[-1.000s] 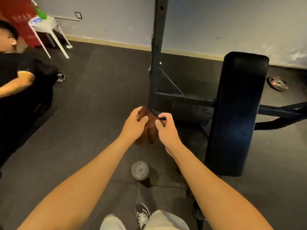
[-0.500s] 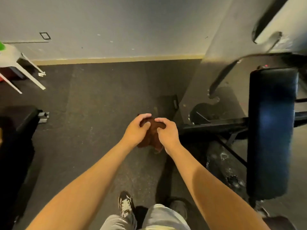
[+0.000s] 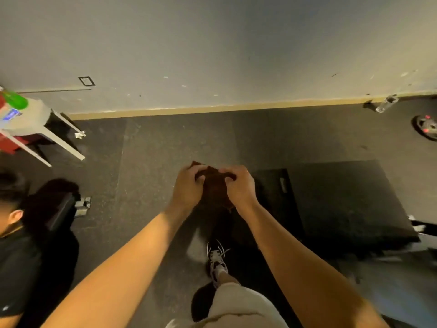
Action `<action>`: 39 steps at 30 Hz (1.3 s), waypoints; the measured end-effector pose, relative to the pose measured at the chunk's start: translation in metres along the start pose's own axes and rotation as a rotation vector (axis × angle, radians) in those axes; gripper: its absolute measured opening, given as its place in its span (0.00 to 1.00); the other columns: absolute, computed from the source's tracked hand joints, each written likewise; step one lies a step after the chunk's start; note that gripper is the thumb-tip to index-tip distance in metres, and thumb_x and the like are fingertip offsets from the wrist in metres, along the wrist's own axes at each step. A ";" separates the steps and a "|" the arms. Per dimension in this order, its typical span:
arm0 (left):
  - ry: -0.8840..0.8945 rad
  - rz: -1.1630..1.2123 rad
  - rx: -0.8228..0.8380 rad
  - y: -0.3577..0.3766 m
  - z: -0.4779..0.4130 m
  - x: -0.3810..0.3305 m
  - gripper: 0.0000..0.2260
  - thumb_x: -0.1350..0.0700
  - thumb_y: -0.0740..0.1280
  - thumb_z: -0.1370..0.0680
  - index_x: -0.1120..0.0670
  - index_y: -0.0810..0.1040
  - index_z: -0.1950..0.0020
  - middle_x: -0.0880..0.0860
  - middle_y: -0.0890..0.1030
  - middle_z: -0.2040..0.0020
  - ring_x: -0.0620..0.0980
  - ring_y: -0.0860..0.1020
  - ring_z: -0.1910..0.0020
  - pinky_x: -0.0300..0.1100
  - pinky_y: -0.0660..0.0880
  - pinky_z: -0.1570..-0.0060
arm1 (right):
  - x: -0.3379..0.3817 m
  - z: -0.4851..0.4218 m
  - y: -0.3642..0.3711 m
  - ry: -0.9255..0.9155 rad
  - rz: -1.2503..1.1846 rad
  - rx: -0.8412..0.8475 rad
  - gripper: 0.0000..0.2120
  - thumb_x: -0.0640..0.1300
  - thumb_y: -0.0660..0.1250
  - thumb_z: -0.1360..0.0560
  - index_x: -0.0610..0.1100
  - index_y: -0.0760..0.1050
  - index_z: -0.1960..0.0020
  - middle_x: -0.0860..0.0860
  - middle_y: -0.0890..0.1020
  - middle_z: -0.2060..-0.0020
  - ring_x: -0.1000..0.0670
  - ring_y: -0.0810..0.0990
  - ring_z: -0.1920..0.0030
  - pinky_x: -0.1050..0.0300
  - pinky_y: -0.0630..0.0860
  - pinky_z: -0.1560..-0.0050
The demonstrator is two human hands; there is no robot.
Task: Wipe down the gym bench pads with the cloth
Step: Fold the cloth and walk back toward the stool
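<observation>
A dark brown cloth (image 3: 214, 185) hangs bunched in front of me at the middle of the view. My left hand (image 3: 188, 188) grips its left side and my right hand (image 3: 240, 188) grips its right side, fingers curled into the fabric. A black padded surface (image 3: 343, 200) lies flat to the right of my hands, low near the floor; whether it is a bench pad I cannot tell. The upright bench pad from before is out of view.
A white plastic stool (image 3: 35, 129) with a green item stands at the far left by the wall. A person in black (image 3: 16, 245) sits at the left edge. A weight plate (image 3: 425, 126) and a clear bottle (image 3: 386, 104) lie far right. My shoe (image 3: 216, 261) is below.
My view has swung left and down, so the bench pad and rack have left the frame. Both hands still hold the cloth, now slightly higher and spread a little.
</observation>
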State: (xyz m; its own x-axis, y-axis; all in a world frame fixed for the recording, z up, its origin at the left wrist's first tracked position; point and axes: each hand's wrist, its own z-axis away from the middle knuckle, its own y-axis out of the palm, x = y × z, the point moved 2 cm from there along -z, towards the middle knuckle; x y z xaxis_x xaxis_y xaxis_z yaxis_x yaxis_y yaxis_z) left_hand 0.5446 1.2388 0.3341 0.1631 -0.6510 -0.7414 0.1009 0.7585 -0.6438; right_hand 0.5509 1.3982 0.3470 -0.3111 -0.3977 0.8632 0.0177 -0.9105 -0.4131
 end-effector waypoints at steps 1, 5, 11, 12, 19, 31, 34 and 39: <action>0.004 -0.009 0.003 -0.008 -0.025 0.003 0.15 0.60 0.65 0.20 0.52 0.79 0.34 0.57 0.77 0.36 0.55 0.76 0.37 0.50 0.73 0.33 | 0.012 -0.025 0.008 0.023 -0.010 0.021 0.14 0.37 0.61 0.19 0.53 0.79 0.42 0.58 0.76 0.47 0.56 0.79 0.49 0.60 0.81 0.52; -0.029 -0.061 0.061 -0.058 -0.108 0.001 0.24 0.55 0.70 0.21 0.51 0.71 0.25 0.55 0.57 0.19 0.54 0.58 0.22 0.49 0.56 0.24 | 0.071 -0.117 0.040 0.041 0.022 0.063 0.16 0.38 0.60 0.18 0.55 0.80 0.42 0.56 0.78 0.45 0.55 0.79 0.50 0.55 0.83 0.50; -0.030 -0.098 -0.060 -0.149 -0.230 0.044 0.18 0.57 0.69 0.20 0.52 0.77 0.31 0.51 0.77 0.31 0.50 0.74 0.32 0.43 0.65 0.30 | 0.160 -0.235 0.128 -0.097 0.229 0.245 0.21 0.38 0.69 0.22 0.50 0.75 0.32 0.53 0.78 0.40 0.58 0.77 0.50 0.63 0.79 0.54; -0.043 -0.103 -0.097 -0.167 -0.252 0.057 0.15 0.57 0.69 0.20 0.52 0.79 0.34 0.51 0.80 0.36 0.50 0.77 0.36 0.42 0.67 0.34 | 0.174 -0.256 0.149 -0.136 0.284 0.258 0.20 0.38 0.68 0.22 0.50 0.76 0.32 0.53 0.78 0.40 0.58 0.76 0.49 0.67 0.76 0.56; -0.085 -0.041 -0.325 -0.305 -0.395 0.153 0.08 0.56 0.68 0.19 0.57 0.83 0.44 0.54 0.85 0.51 0.43 0.77 0.54 0.28 0.66 0.52 | 0.283 -0.396 0.313 -0.315 0.338 0.290 0.08 0.40 0.67 0.21 0.47 0.82 0.44 0.52 0.84 0.51 0.57 0.79 0.52 0.64 0.76 0.48; -0.466 0.284 -0.576 -0.514 -0.574 0.302 0.11 0.51 0.63 0.16 0.56 0.76 0.39 0.46 0.75 0.50 0.44 0.74 0.50 0.38 0.68 0.50 | 0.444 -0.556 0.591 -0.196 0.163 0.470 0.07 0.47 0.70 0.22 0.46 0.82 0.46 0.51 0.84 0.54 0.54 0.81 0.55 0.64 0.74 0.55; -0.523 0.483 -0.640 -0.555 -0.613 0.365 0.09 0.52 0.60 0.15 0.55 0.72 0.38 0.49 0.78 0.51 0.44 0.79 0.56 0.35 0.77 0.57 | 0.471 -0.577 0.673 -0.093 0.020 0.617 0.05 0.46 0.68 0.21 0.48 0.81 0.47 0.51 0.84 0.54 0.53 0.83 0.54 0.62 0.77 0.56; -0.619 0.654 -0.719 -0.622 -0.663 0.470 0.15 0.50 0.66 0.17 0.57 0.71 0.34 0.50 0.80 0.48 0.45 0.80 0.52 0.30 0.76 0.60 | 0.505 -0.609 0.812 0.050 -0.104 0.871 0.10 0.41 0.61 0.18 0.46 0.81 0.43 0.46 0.84 0.50 0.47 0.85 0.50 0.51 0.83 0.48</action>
State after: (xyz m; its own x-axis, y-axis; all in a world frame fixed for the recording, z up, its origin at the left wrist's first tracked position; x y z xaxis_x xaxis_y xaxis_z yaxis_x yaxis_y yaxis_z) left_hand -0.0925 0.4410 0.2599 0.4512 0.1378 -0.8817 -0.7312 0.6234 -0.2768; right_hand -0.1708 0.5271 0.2712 -0.3921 -0.3213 0.8620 0.6998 -0.7124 0.0529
